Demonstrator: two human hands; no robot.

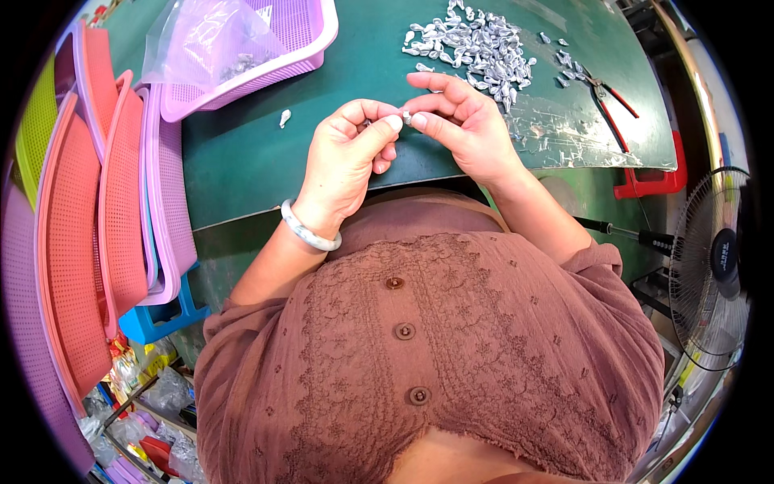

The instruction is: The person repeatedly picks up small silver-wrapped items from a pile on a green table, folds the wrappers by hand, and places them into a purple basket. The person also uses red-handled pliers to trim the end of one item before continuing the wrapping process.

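My left hand [351, 153] and my right hand [468, 129] meet above the near part of the green table [250, 165]. Between their thumbs and forefingers is a small silver-grey metal piece [407, 118], pinched at the fingertips and mostly covered by them. Something small and dark shows within the curled left fingers, too hidden to name. A heap of small silver-grey drop-shaped pieces [484, 52] lies just beyond my right hand. One similar loose piece [285, 118] rests alone to the left of my left hand.
A lilac perforated basket [318, 60] holding a clear plastic bag [205, 40] stands at the far left. Red-handled pliers [609, 113] lie open near the right edge. Stacked coloured baskets [76, 242] line the left side; a fan [709, 258] stands at right.
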